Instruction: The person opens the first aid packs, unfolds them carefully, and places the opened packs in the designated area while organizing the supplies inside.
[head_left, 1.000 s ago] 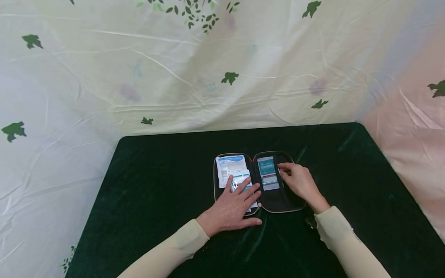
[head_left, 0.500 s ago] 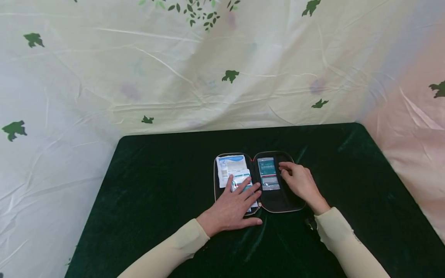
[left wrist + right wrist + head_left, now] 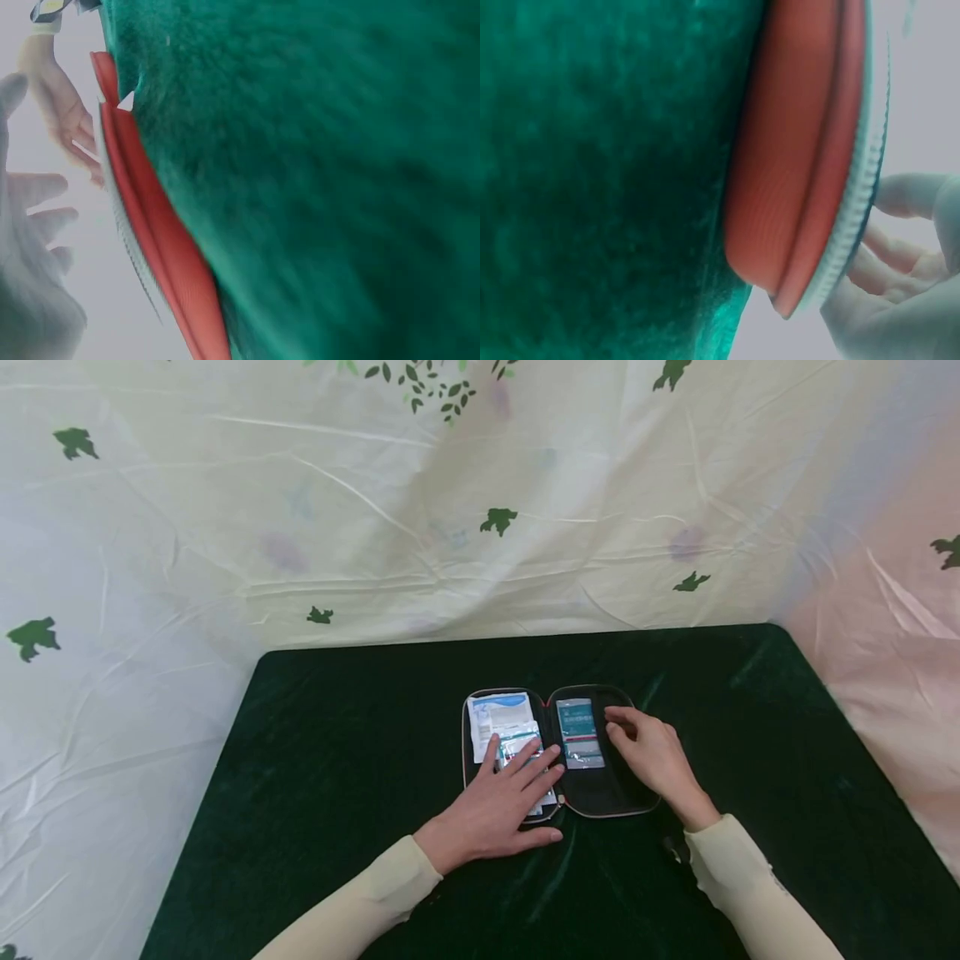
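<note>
An open zip case [image 3: 600, 797], black inside with a red outer shell [image 3: 784, 150], lies flat on the table. My left hand [image 3: 498, 806] rests with spread fingers on its left half, partly covering a white-and-blue packet [image 3: 504, 704] and a smaller white-and-teal packet [image 3: 517, 737]. A teal packet [image 3: 577, 718] lies in the right half, near the hinge. Beside it, my right hand [image 3: 651, 752] reaches over the outer edge, index finger and thumb bent toward the black lining. Their tips are small in the head view and hidden by the rim in the right wrist view.
Dark green velvety cloth [image 3: 360, 735] covers the table. Behind and at both sides hangs a pale fabric curtain [image 3: 420, 552] with green leaf prints. A small dark object [image 3: 671, 847] lies near the right cuff.
My right fingertips have shifted slightly to the right, away from the teal packet. The left hand has barely moved, and the case and packets stay in place.
</note>
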A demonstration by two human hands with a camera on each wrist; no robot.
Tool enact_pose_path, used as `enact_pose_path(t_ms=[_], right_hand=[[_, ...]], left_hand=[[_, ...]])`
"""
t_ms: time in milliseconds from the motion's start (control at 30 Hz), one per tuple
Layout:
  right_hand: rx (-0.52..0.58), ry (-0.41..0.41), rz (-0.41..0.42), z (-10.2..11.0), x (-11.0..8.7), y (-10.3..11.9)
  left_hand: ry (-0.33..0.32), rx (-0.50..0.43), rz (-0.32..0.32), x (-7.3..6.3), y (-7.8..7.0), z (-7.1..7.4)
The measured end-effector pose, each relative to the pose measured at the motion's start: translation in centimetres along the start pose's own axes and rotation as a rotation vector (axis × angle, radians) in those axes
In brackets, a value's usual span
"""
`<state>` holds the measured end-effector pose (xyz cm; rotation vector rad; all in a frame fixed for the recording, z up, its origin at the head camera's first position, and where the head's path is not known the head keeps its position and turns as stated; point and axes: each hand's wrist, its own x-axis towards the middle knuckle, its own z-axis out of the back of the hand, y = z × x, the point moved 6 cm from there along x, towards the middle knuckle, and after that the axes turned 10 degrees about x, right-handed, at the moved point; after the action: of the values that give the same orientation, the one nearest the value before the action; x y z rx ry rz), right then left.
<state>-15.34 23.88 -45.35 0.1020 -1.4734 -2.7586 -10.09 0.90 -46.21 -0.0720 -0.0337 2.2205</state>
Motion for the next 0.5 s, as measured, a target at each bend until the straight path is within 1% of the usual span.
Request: enact_pose_path(t_ms=[167, 300, 400, 500], right_hand=[[0.058, -0.001, 0.043, -0.4, -0.7, 0.8], [0.103, 0.017, 0.080, -1.0, -1.0, 1.3], [0.127, 0.042, 0.100, -1.7, -1.2, 1.6], [0.158, 0.082, 0.124, -2.4, -1.3, 2.0]], left_hand=[[-0.066, -0.004, 0.055, -1.5, 1.3, 1.0], [-0.102, 0.004, 0.117, -2.8, 2.7, 1.4], [-0.101, 0.009, 0.157, -3.6, 3.6, 1.2], [-0.084, 0.012, 0.179, -4.2, 4.1, 1.0]])
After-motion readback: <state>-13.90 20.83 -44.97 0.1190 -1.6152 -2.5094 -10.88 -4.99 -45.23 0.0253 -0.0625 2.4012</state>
